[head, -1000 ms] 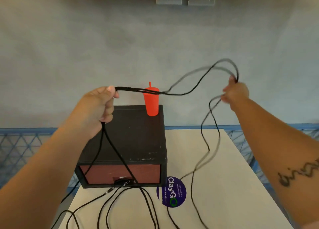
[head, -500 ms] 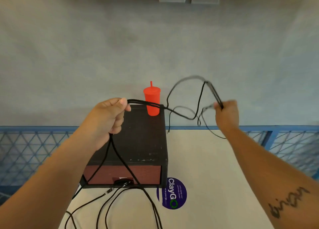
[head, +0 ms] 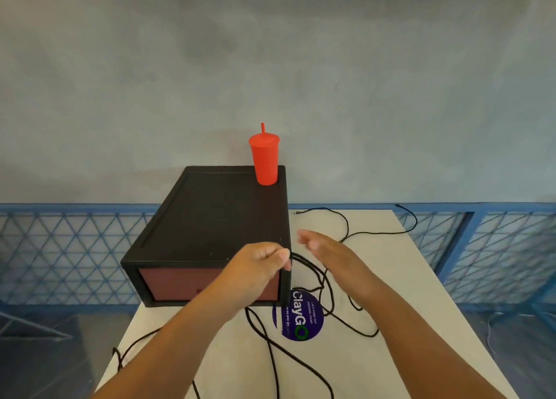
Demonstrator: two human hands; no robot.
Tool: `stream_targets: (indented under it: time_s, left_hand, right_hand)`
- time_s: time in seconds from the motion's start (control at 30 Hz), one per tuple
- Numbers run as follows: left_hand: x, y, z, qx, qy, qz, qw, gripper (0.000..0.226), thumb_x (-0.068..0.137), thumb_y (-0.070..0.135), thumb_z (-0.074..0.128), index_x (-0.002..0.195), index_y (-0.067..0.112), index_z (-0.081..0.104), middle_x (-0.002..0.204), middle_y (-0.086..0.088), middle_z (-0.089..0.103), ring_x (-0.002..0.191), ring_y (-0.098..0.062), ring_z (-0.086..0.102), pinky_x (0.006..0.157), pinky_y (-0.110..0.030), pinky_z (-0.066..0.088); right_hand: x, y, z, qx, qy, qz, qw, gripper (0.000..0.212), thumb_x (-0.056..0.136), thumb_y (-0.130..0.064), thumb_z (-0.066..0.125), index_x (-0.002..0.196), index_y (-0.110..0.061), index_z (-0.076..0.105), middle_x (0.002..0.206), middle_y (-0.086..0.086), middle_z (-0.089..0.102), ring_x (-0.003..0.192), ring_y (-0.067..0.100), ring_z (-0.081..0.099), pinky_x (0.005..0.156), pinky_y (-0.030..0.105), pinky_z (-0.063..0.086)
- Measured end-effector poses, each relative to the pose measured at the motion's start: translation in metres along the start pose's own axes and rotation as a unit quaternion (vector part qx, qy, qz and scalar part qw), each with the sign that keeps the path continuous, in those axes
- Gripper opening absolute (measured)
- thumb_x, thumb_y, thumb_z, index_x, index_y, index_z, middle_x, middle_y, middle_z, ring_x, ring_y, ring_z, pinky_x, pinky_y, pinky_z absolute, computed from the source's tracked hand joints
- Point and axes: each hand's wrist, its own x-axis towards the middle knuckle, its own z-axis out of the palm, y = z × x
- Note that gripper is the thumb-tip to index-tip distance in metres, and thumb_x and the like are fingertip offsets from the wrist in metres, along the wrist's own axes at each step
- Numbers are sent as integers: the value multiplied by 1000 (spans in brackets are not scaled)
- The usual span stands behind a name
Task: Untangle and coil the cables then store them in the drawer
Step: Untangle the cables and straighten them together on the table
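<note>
Left hand (head: 258, 266) pinches a black cable (head: 376, 233) at the closed drawer (head: 174, 281) box's corner; right hand (head: 325, 248) hovers, fingers spread straight, over loops on the white counter (head: 391, 278).

R hand (head: 328, 249) let go of the cable (head: 379, 233), now slack on table (head: 406, 293); L hand (head: 255, 266) dropped lower.

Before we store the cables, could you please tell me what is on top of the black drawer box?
A red lidded cup with a straw stands at the far right corner of the box. The left hand hides its near right corner.
</note>
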Motion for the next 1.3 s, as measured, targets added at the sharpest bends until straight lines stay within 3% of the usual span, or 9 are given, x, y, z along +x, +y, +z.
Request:
stream_targets:
  time_s: [0.07,0.17,0.23,0.43,0.7,0.8,0.97,1.13,1.3]
  left_hand:
    - [3,6,6,1,-13,32,999,30,97,21,43,79,11,65,40,16,51,39,4,48,49,-12,35]
    - [3,18,6,22,-20,46,998,26,98,22,42,84,12,62,37,24,51,40,12,49,44,-3,34]
    - [2,21,0,54,-39,44,997,26,98,26,41,84,17,61,36,23,47,38,10,46,42,-6,32]
    - [-2,7,-47,79,-30,-11,996,29,98,29,38,81,21,60,49,11,33,44,-6,25,46,-22,23]
    - [-23,-31,-99,146,5,-82,986,30,98,31,37,81,15,58,50,7,33,47,-8,26,47,-23,25]
    - [-23,-39,-97,161,33,-91,982,32,98,30,37,80,15,58,51,8,34,45,-7,27,47,-21,25]
    - [-17,-28,-81,199,72,-36,977,31,98,29,38,79,15,58,52,9,38,42,-5,33,48,-21,28]
    - [-6,-8,-49,251,28,39,967,28,97,25,40,75,18,56,62,6,43,55,-5,40,53,-12,33]
    - [5,3,-22,224,-1,78,971,28,97,25,43,74,19,57,61,7,44,55,-3,41,53,-14,31]
  right_hand:
    - [-4,-25,5,-46,-77,-49,995,45,94,-45,40,136,-30,43,127,-11,55,115,-2,50,89,8,36]
    - [-6,-40,2,-82,-47,-97,991,29,96,-29,44,111,-14,63,80,-13,59,70,-12,55,58,2,39]
    - [-3,-38,-5,-117,-16,-100,988,24,95,-24,47,93,-11,68,70,-15,55,64,-8,53,60,6,39]
    - [6,-16,-64,-172,236,-27,956,24,93,-24,49,80,-9,64,64,2,52,62,18,46,58,26,34]
    - [-6,74,-137,-136,467,141,862,34,95,-24,42,101,3,62,98,26,62,87,38,56,78,41,44]
    - [-11,103,-128,-225,412,223,855,32,96,-10,36,110,5,61,109,32,59,99,45,56,85,47,45]
    - [-1,119,-96,-337,201,301,869,39,99,-25,31,131,-15,52,133,16,51,119,35,49,98,43,42]
    - [7,38,-34,-269,122,30,955,41,99,-30,38,135,-13,47,138,8,47,128,22,40,107,33,28]
    - [-1,-21,22,-212,-33,-48,976,34,98,-34,37,102,-10,60,92,8,64,84,20,57,71,26,41]
